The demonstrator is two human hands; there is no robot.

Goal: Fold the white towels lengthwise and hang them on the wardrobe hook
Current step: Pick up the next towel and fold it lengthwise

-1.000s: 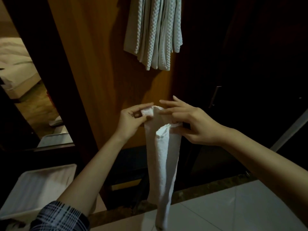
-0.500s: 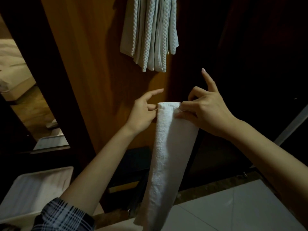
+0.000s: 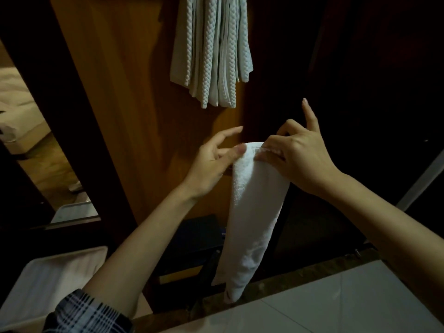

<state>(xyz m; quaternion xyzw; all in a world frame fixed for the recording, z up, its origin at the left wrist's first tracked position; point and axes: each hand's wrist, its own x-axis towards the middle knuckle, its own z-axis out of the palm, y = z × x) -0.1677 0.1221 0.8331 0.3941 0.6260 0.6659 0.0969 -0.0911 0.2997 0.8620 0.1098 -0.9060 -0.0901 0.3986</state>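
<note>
- The white towel (image 3: 254,207) hangs as a long narrow strip in front of the wardrobe panel (image 3: 134,97), below the towels already hung (image 3: 213,49).
- The left hand (image 3: 211,164) and the right hand (image 3: 295,157) each pinch a top corner.
- It looks soft, light and limp — best held by that top edge, since the fold would likely fall open.

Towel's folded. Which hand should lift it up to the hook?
Probably the right hand: its curled fingers pinch the folded towel at its top edge. The left hand holds only the corner by the thumb. The hung towels are directly above.
</note>
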